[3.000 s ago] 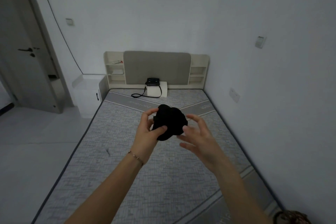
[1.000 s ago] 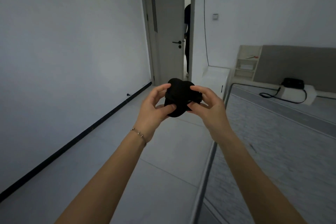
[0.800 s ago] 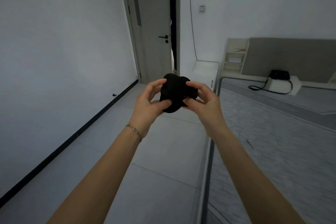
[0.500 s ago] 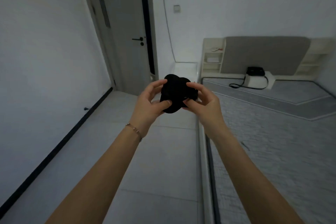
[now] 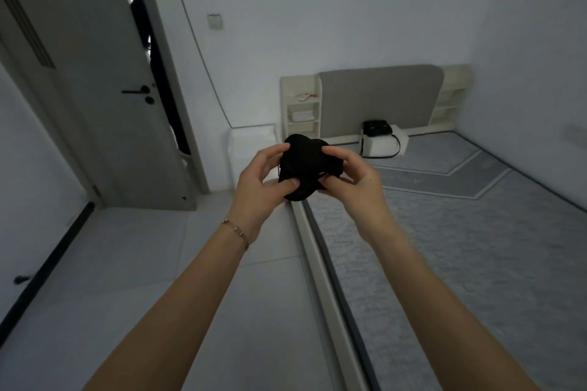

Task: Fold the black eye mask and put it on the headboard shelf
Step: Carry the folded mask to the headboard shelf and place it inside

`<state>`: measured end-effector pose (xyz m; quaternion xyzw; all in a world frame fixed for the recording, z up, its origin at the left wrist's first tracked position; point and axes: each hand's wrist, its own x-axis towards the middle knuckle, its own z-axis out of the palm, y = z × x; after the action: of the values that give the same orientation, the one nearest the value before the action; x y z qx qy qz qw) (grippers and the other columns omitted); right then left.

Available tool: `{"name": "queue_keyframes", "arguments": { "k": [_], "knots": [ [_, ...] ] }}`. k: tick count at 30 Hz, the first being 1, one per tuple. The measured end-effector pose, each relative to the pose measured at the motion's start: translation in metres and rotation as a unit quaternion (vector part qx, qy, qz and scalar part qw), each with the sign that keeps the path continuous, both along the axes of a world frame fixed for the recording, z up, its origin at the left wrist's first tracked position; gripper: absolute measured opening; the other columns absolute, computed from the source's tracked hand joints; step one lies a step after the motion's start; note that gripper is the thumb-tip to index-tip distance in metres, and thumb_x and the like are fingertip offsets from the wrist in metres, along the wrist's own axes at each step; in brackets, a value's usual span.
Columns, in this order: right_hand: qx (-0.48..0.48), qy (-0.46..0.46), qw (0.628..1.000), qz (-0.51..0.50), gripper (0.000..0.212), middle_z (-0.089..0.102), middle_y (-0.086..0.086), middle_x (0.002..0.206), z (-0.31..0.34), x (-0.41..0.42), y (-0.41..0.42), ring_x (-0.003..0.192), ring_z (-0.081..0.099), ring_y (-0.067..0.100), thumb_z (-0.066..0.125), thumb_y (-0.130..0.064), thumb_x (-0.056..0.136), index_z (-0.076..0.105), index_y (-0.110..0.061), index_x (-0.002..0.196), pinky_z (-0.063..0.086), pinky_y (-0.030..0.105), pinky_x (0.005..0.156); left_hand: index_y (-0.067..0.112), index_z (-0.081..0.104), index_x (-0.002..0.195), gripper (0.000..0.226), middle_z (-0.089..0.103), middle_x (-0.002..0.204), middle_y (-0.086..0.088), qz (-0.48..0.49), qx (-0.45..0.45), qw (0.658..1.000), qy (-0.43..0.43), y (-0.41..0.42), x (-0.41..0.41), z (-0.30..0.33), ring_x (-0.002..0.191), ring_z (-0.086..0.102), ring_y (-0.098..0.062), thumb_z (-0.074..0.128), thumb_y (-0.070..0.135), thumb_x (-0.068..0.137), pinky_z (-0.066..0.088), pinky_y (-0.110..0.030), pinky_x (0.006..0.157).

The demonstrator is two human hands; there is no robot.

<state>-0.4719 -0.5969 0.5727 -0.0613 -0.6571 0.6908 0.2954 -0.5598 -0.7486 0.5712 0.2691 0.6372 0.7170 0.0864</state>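
The black eye mask (image 5: 305, 165) is bunched into a folded lump, held up in front of me over the bed's left edge. My left hand (image 5: 260, 187) pinches its left side, thumb on the lower front. My right hand (image 5: 352, 181) grips its right side, fingers over the top. The headboard shelf (image 5: 301, 111), cream with open compartments, stands far ahead on the left of the grey headboard pad (image 5: 381, 98); a matching shelf (image 5: 451, 98) is on the right.
A bare grey mattress (image 5: 460, 247) fills the right. A white box with a black device and cord (image 5: 381, 140) lies by the headboard. A white nightstand (image 5: 251, 149) stands left of the bed. The grey door (image 5: 95, 105) is ajar, a dark figure behind it.
My view has swung right from the wall and door toward the bed and headboard. Both hands keep hold of the mask; my right hand joined the grip since three seconds ago.
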Motion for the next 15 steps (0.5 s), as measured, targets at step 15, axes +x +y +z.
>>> {"name": "queue_keyframes", "arguments": {
  "k": [15],
  "knots": [
    [-0.041, -0.032, 0.998, -0.041, 0.04, 0.068, -0.003, 0.113, -0.021, -0.321, 0.175, 0.106, 0.069, 0.016, 0.064, 0.011, 0.087, 0.068, -0.016, 0.116, 0.061, 0.026, 0.075, 0.037, 0.065, 0.12, 0.057, 0.065, 0.133, 0.004, -0.033, -0.025, 0.999, -0.025, 0.187, -0.334, -0.023, 0.13, 0.058, -0.029, 0.072, -0.004, 0.081, 0.054, -0.052, 0.101]
  ]
}}
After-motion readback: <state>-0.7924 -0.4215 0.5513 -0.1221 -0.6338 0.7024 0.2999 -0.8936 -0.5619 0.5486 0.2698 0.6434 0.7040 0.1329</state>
